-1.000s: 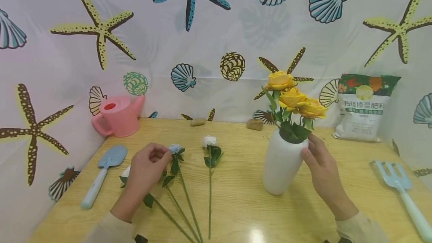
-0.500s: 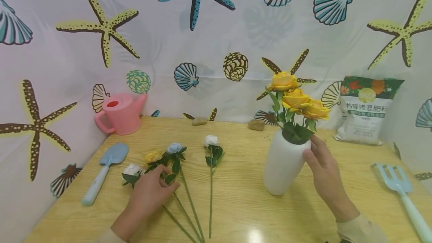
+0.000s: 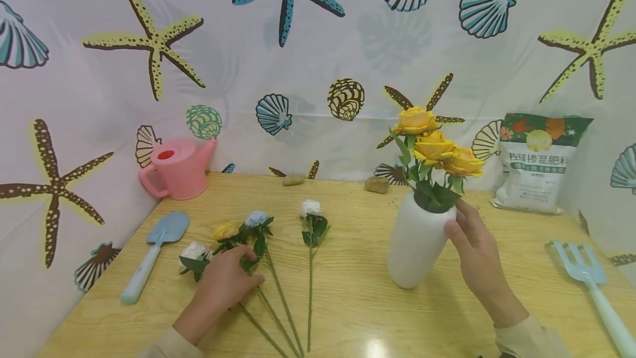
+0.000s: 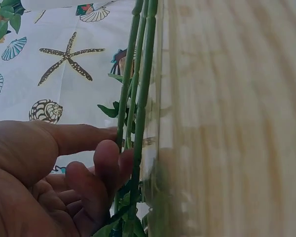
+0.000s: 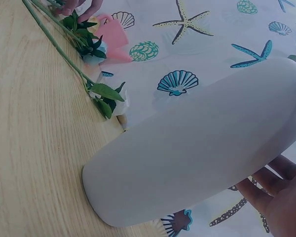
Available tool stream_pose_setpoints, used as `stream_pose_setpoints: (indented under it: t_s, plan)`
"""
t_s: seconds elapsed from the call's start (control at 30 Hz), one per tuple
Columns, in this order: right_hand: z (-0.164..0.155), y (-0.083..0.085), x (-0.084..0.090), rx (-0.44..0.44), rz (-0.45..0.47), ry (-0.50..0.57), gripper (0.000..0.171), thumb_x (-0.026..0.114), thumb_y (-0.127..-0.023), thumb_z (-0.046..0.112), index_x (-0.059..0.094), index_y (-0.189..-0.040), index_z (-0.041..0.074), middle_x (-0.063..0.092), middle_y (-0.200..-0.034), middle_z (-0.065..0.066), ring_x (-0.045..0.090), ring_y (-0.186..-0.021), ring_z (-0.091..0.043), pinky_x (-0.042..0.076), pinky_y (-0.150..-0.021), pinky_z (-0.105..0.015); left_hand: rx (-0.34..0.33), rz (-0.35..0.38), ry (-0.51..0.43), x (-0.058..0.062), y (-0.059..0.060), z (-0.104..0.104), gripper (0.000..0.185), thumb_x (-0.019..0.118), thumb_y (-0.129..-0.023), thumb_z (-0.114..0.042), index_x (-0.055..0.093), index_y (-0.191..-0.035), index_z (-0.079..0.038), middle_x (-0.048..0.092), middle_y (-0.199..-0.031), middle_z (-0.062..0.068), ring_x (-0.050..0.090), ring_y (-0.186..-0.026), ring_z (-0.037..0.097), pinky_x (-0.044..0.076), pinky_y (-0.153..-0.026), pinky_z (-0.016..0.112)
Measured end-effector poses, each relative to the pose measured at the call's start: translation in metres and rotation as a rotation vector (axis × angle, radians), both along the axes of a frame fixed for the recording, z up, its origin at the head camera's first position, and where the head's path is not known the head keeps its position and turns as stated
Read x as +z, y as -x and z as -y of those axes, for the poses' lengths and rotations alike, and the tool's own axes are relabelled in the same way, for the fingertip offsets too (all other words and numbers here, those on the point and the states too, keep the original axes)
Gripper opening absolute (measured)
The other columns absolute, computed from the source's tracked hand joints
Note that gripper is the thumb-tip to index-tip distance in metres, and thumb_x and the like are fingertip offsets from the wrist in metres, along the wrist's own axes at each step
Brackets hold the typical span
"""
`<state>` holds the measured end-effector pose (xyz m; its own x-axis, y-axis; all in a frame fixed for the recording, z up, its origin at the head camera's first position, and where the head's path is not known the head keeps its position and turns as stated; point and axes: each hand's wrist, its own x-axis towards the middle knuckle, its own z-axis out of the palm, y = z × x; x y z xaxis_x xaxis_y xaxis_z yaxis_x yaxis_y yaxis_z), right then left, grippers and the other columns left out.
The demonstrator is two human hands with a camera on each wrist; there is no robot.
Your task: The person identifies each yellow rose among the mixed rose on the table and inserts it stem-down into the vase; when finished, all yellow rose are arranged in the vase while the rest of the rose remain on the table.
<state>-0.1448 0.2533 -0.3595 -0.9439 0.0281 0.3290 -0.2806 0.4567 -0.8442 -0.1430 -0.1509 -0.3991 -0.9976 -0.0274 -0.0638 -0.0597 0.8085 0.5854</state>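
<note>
My left hand (image 3: 226, 278) is low over the flower stems at left, its thumb and fingertips pinching a green stem (image 4: 129, 94) that runs toward the yellow rose (image 3: 226, 230). Around it lie a white rose (image 3: 192, 253) and a blue rose (image 3: 256, 218); a second white rose lies apart, its stem (image 3: 310, 291) pointing toward me. My right hand (image 3: 477, 258) holds the white vase (image 3: 416, 247) near its rim, thumb in front and fingers behind. The vase leans to the right, base on the table, with yellow roses (image 3: 432, 148) standing in it.
A blue trowel (image 3: 155, 253) and a pink watering can (image 3: 181, 173) are at left. Two stones, one a brown stone (image 3: 377, 184), sit along the back edge. At right are a fertilizer bag (image 3: 536, 167) and a blue hand fork (image 3: 591, 280). A patterned cloth hangs behind.
My left hand has come down from beside the blue rose to the stems nearer me, and its thumb and fingers have drawn closer together. My right hand and the vase stay in place.
</note>
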Motion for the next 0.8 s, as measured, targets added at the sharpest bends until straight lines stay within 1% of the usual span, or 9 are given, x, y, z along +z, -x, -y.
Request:
stream_pose_setpoints:
  t_s: [0.1,0.23,0.33,0.43,0.57,0.67,0.73,0.8]
  plan:
    - [0.000,0.000,0.000,0.004,0.009,0.006,0.054,0.044,-0.108,0.024,0.029,-0.157,0.006,0.039,-0.156,-0.028,0.040,-0.141,-0.050,0.033,-0.109,-0.072,0.013,-0.002,-0.045,0.000,0.000,0.002,0.040,0.082,-0.082,-0.011,0.066,-0.117,-0.001,0.063,-0.054,0.000,0.058,-0.043,0.012,0.046,-0.047,0.029]
    - [0.000,-0.001,-0.001,0.005,0.015,0.007,0.055,0.044,-0.108,0.025,0.029,-0.157,0.005,0.039,-0.156,-0.028,0.039,-0.142,-0.050,0.033,-0.109,-0.072,0.025,0.002,-0.117,0.002,0.000,0.004,0.039,0.077,-0.084,-0.006,0.064,-0.119,0.002,0.063,-0.052,0.002,0.059,-0.042,0.014,0.047,-0.045,0.029]
    - [0.000,-0.001,-0.001,0.003,0.010,0.004,0.054,0.044,-0.108,0.024,0.029,-0.157,0.006,0.039,-0.156,-0.027,0.039,-0.142,-0.050,0.033,-0.109,-0.072,0.036,0.022,-0.184,0.005,0.000,0.007,0.038,0.074,-0.086,-0.004,0.061,-0.121,0.004,0.065,-0.053,0.004,0.062,-0.041,0.018,0.049,-0.043,0.029]
    - [0.000,-0.001,-0.001,0.002,0.005,0.002,0.053,0.044,-0.108,0.023,0.030,-0.157,0.007,0.039,-0.156,-0.026,0.040,-0.142,-0.050,0.033,-0.109,-0.071,0.044,0.033,-0.206,0.010,0.000,0.010,0.040,0.073,-0.089,-0.007,0.057,-0.124,0.004,0.067,-0.056,0.003,0.065,-0.045,0.019,0.053,-0.050,0.031]
    - [0.000,0.000,0.000,-0.003,0.007,-0.002,0.053,0.044,-0.108,0.024,0.030,-0.157,0.008,0.039,-0.156,-0.027,0.039,-0.142,-0.050,0.034,-0.109,-0.072,0.042,0.035,-0.198,0.019,0.001,0.018,0.044,0.071,-0.091,-0.010,0.055,-0.128,0.006,0.070,-0.062,0.002,0.068,-0.050,0.019,0.059,-0.069,0.039]
    - [0.000,0.000,0.000,-0.003,0.008,-0.005,0.053,0.044,-0.108,0.024,0.030,-0.157,0.008,0.039,-0.156,-0.027,0.039,-0.142,-0.050,0.034,-0.109,-0.071,0.053,0.045,-0.212,0.026,0.002,0.023,0.047,0.071,-0.091,-0.010,0.053,-0.132,0.006,0.072,-0.069,0.004,0.070,-0.054,0.020,0.060,-0.073,0.042]
    - [0.000,0.000,0.001,0.001,0.007,-0.003,0.053,0.044,-0.108,0.024,0.031,-0.157,0.008,0.039,-0.156,-0.027,0.040,-0.142,-0.049,0.034,-0.109,-0.071,0.070,0.057,-0.226,0.029,0.003,0.027,0.048,0.070,-0.092,-0.011,0.052,-0.134,0.004,0.073,-0.072,0.004,0.071,-0.056,0.021,0.060,-0.070,0.039]
    - [-0.001,0.000,0.001,0.006,0.006,0.000,0.053,0.044,-0.108,0.023,0.030,-0.157,0.008,0.039,-0.156,-0.026,0.039,-0.142,-0.049,0.034,-0.109,-0.071,0.082,0.055,-0.242,0.033,0.003,0.029,0.049,0.070,-0.092,-0.011,0.052,-0.135,0.002,0.073,-0.074,0.004,0.071,-0.057,0.022,0.058,-0.065,0.035]
